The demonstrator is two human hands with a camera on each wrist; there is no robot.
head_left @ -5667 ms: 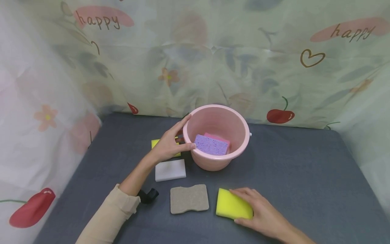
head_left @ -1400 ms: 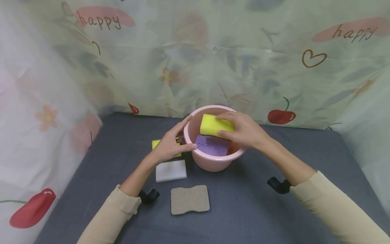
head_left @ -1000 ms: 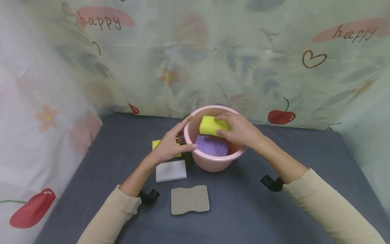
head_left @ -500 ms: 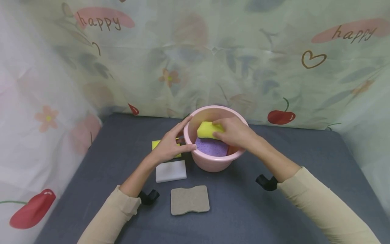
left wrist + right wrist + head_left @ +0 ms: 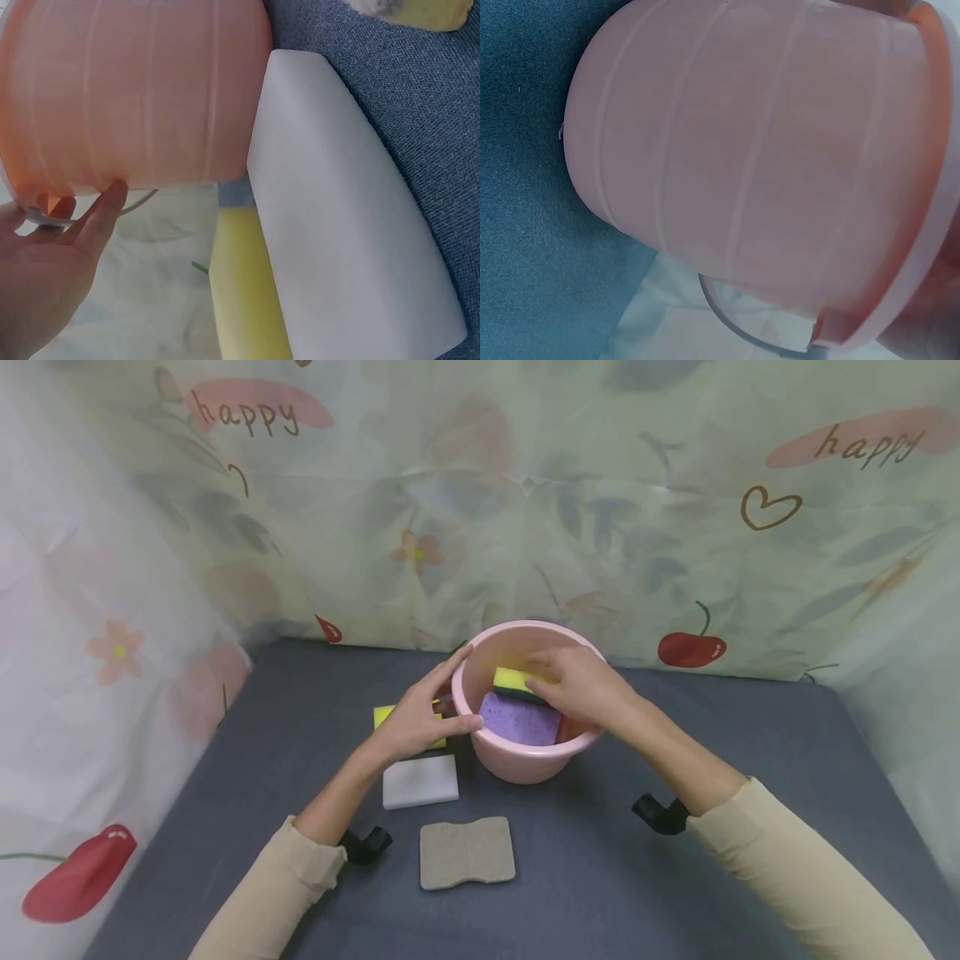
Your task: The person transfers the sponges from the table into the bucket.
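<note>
A pink bucket [image 5: 522,768] stands upright on the dark table. My left hand [image 5: 411,717] grips its left rim, thumb over the edge and fingers along the outside; the left wrist view also shows this hand [image 5: 52,277] at the rim. Inside the bucket, my right hand [image 5: 581,685] has its fingers spread apart, the thumb over a yellow scouring sponge [image 5: 513,679] with a dark green underside. That sponge lies against a purple sponge [image 5: 519,718]. In the right wrist view the bucket's wall [image 5: 727,142] hides most of the right hand.
Left of the bucket lie a white sponge [image 5: 421,782] and another yellow sponge [image 5: 384,715], partly behind the left hand. A grey-brown sponge [image 5: 467,853] with notched sides lies in front. A patterned curtain [image 5: 360,527] hangs behind the table.
My right hand took the yellow scouring sponge from the table's front into the bucket and lowered it. Just now its fingers loosened and the sponge tipped, showing its dark side. The left hand stayed.
</note>
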